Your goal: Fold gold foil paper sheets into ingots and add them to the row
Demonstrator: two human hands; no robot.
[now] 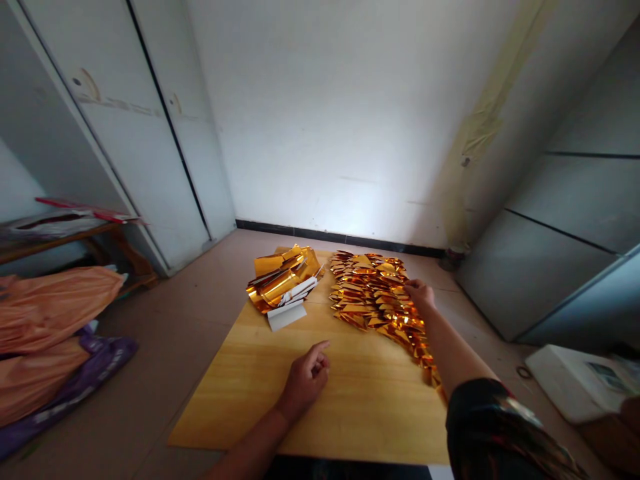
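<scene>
My left hand (306,378) rests over the near part of the wooden table (360,407). Its index finger points out, the other fingers are loosely curled, and nothing shows in it. At the right side of a wide heap of folded gold foil papers (367,293), my right hand (420,293) has its fingers closed on a folded gold foil paper at the heap's edge; the fingertips are partly hidden. Left of the heap lies a loose stack of flat gold foil sheets (280,287), some showing white backs. One sheet's white side (287,316) faces up at the near edge.
Orange and purple bags (55,313) lie on the floor at left, below a wooden bench (107,237). Grey cabinets (125,133) stand at left. A white wall (325,120) rises behind the table. A white box (575,383) sits at right.
</scene>
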